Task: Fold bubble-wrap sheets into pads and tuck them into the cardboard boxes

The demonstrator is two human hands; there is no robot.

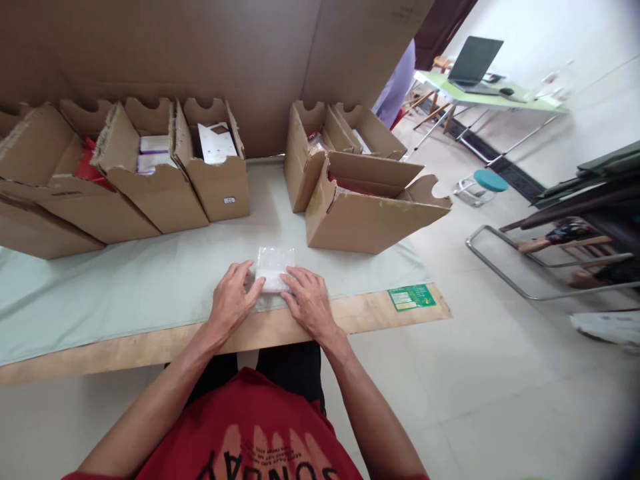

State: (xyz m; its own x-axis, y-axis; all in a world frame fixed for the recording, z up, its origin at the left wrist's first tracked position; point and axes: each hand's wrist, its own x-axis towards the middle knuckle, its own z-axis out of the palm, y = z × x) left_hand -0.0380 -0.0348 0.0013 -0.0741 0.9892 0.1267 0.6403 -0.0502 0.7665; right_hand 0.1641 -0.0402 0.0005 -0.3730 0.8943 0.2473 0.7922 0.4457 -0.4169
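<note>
A small white packet wrapped in bubble film (273, 265) lies on the pale green table cover (150, 280) near the front edge. My left hand (233, 299) rests against its left side with the fingers curled onto it. My right hand (309, 298) presses on its near right corner with the fingers laid flat and close together. Both hands hold the packet down on the table.
Several open cardboard boxes stand along the back: one holding white packs (216, 143), one with purple-white packs (154, 153), one with red contents (373, 207). A green label (411, 297) sits at the table's right corner. A stool (487, 181), laptop desk (480, 93) and another person (397, 83) are at the right.
</note>
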